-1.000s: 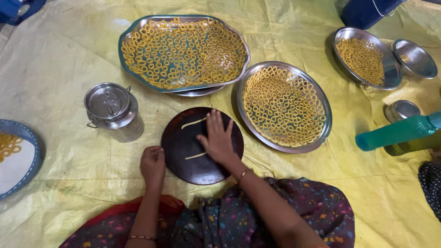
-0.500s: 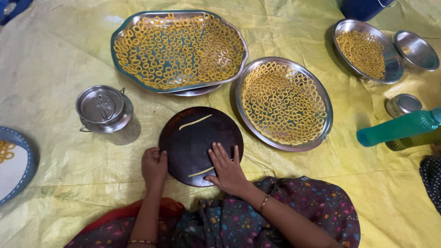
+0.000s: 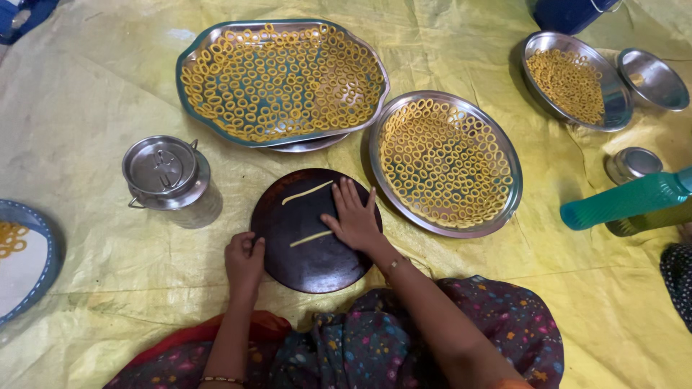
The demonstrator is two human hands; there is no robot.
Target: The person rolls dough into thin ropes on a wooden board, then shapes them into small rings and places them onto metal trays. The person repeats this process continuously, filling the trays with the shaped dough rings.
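on one dark round board [image 3: 310,252] lie two dough strips; right hand [image 3: 355,220] flat, fingers spread; left hand [image 3: 244,261] curled.

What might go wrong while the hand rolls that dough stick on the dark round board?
The dough strip under the right hand is thin, so hard pressing might snap it. The second strip lies close by and could get squashed. The round tray of rings sits right beside the board; a wide stroke might bump it.

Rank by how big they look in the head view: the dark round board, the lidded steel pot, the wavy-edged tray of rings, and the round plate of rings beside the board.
1. wavy-edged tray
2. round plate
3. dark round board
4. lidded steel pot
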